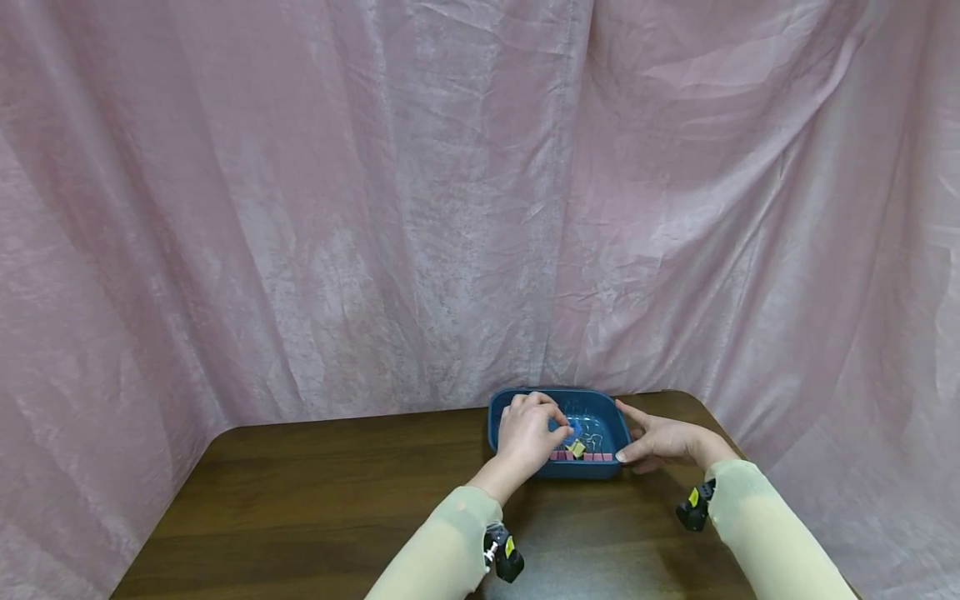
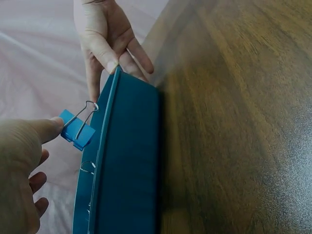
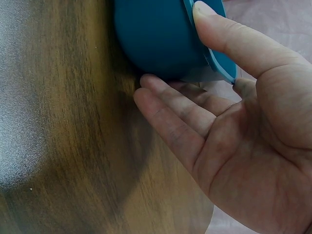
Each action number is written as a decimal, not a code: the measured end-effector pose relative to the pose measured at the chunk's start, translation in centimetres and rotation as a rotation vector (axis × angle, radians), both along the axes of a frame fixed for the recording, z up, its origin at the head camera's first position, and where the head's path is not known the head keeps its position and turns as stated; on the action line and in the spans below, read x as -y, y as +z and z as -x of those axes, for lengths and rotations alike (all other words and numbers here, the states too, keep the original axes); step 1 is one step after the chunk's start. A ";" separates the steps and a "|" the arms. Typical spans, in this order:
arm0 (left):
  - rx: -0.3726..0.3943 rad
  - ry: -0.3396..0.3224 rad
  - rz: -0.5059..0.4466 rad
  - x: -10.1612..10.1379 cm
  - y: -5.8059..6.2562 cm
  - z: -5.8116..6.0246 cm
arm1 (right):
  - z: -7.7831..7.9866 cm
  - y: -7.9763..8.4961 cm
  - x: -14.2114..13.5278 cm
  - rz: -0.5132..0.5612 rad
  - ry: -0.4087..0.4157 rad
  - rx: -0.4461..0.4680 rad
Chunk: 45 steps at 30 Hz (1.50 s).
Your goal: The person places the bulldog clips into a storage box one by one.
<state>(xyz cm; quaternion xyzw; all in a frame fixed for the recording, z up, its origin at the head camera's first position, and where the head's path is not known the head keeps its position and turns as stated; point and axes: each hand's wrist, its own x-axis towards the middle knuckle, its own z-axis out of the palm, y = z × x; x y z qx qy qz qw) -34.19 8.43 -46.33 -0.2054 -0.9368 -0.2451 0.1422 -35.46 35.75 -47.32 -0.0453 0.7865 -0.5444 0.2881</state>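
Note:
My left hand (image 1: 528, 431) reaches over a dark blue plastic bin (image 1: 581, 469) from the left. Its thumb and forefinger pinch a blue binder clip (image 2: 77, 130) with wire handles, just beyond the near rim in the left wrist view. My right hand (image 1: 667, 440) holds the bin's right end, thumb on the rim at the near corner and forefinger by the far corner. Its other fingers stretch out loosely beside the outer wall. Inside lie a yellow clip (image 1: 577, 449), a row of small pink pieces (image 1: 597, 457) along the near wall, and several wire handles.
The bin stands near the back edge of a brown wooden table (image 1: 337, 492). A pink curtain (image 1: 420, 217) hangs close behind it. Each forearm wears a small black wrist camera (image 1: 693, 508).

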 end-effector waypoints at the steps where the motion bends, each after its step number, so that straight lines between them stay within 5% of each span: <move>1: 0.000 -0.001 -0.001 0.0 0.0 0.0 | 0.0 0.0 0.0 -0.001 -0.001 -0.002; 31: 0.047 -0.012 -0.025 1.1 -0.1 0.3 | 0.3 -0.3 -0.1 0.004 0.008 0.005; 45: -0.014 -0.037 -0.032 2.2 1.3 0.0 | 0.6 -0.3 0.1 0.004 0.021 0.003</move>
